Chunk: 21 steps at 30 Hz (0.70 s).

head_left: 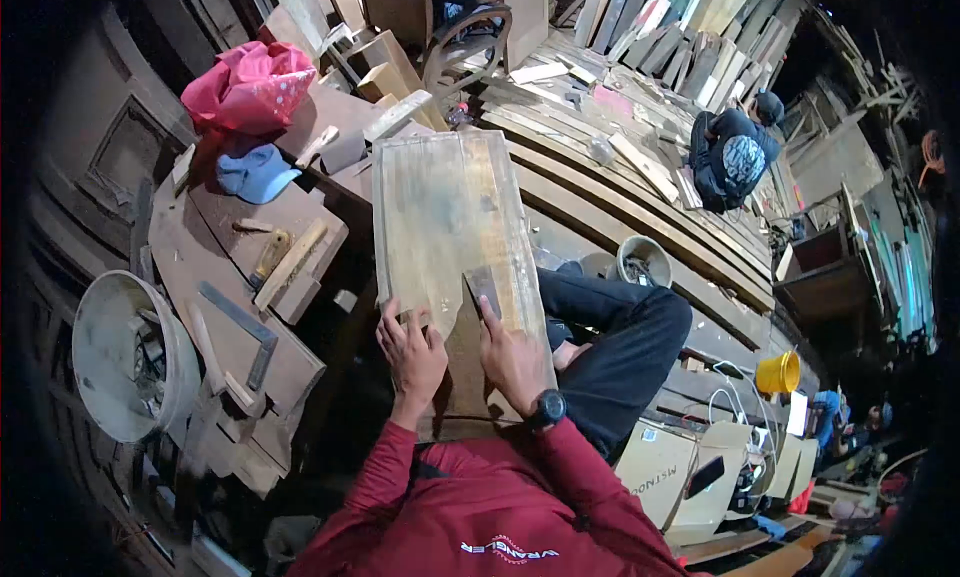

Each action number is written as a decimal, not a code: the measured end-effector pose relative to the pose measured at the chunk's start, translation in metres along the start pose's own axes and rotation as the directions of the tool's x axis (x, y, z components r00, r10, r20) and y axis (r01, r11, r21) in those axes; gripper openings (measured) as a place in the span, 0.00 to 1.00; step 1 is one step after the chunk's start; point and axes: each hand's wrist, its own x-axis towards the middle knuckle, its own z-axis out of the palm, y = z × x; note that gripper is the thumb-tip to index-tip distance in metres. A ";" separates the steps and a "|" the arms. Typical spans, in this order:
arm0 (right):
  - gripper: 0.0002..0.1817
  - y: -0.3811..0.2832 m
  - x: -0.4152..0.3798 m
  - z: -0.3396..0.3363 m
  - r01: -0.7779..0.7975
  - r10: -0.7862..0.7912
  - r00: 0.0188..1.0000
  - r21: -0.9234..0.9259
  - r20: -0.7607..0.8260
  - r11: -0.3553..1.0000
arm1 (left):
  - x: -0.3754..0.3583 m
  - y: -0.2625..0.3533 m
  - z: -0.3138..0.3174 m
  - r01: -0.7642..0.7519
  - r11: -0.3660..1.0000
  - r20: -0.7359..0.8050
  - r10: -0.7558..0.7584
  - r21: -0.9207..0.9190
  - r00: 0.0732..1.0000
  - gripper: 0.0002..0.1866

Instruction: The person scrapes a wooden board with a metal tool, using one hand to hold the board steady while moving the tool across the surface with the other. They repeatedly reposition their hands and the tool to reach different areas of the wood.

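Observation:
A rectangular wooden panel (440, 207) with a raised border lies in front of me, reaching over my lap. Its far part is pale and patchy; the near part is darker brown, with a ragged line between them. My left hand (412, 362) rests on the panel's near left part, fingers spread and slightly bent. In my right hand (510, 362) is a thin flat blade (481, 285) that looks like a scraper, its tip on the panel near the ragged line. The index finger lies along the blade; its handle is hidden in my palm.
On the left bench lie a metal square (240, 332), a wooden-handled tool (270, 255), a blue cap (256, 173) and a pink bag (247, 87). A white bucket (90, 362) stands beside it. Another person (735, 157) crouches beyond the stacked planks (640, 217).

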 end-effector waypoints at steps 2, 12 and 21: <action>0.31 -0.005 0.032 0.014 -0.002 0.001 0.999 -0.008 -0.050 1.000 | 0.000 -0.002 -0.002 -0.015 1.000 0.007 0.015 0.007 1.000 0.17; 0.33 0.007 -0.044 0.024 0.000 0.000 1.000 0.074 -0.007 0.997 | -0.001 -0.002 0.003 -0.014 1.000 -0.026 0.014 0.007 1.000 0.16; 0.29 -0.006 0.055 0.029 0.023 -0.015 0.991 0.064 -0.132 0.998 | 0.001 0.002 -0.003 -0.021 1.000 0.011 0.021 0.010 1.000 0.18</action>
